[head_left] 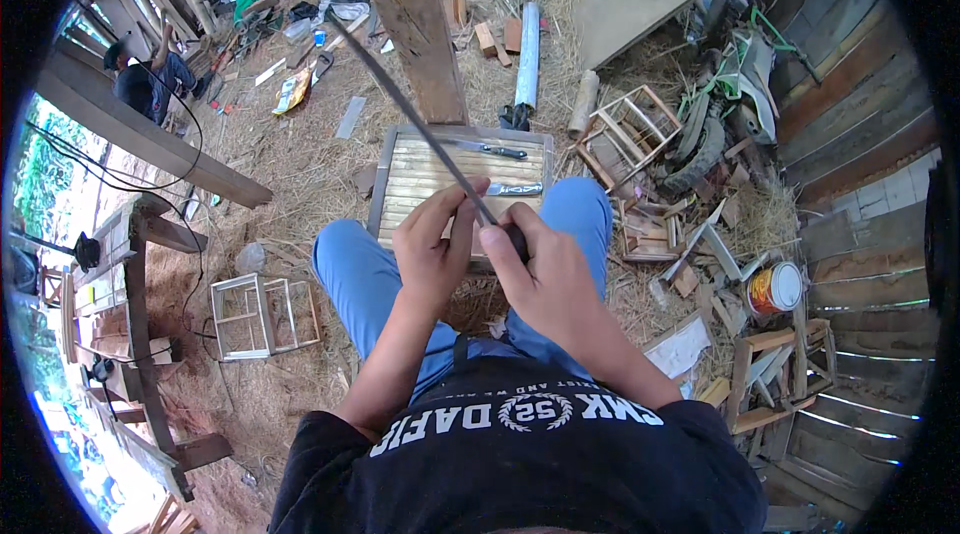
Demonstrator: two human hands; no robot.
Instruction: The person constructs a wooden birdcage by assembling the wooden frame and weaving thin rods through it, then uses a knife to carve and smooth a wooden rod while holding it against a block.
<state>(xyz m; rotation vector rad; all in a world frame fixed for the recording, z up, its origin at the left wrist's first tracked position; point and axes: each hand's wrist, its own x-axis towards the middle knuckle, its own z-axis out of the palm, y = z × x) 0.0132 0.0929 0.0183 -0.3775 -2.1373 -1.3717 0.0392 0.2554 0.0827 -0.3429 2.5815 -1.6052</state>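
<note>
A long, narrow grey knife (405, 109) with a dark handle slants up and to the left in front of me, seen nearly edge-on. My right hand (550, 269) is wrapped round its handle, thumb along the top. Pressed together against the blade near the handle are the fingers of my left hand (430, 244). Below it, between my knees, stands a low slatted wooden table (415, 174). On its slats lies a smaller knife (500, 151) with a black handle. Closer to my hands is a flat blue-and-white patterned piece (515, 190), partly hidden by them.
A wooden post (415, 24) rises just beyond the table. Small wooden frames (630, 139) and a paint bucket (775, 289) stand to the right. At left are a pale frame (262, 319) and a heavy timber bench (140, 304). Another person (150, 84) sits far left.
</note>
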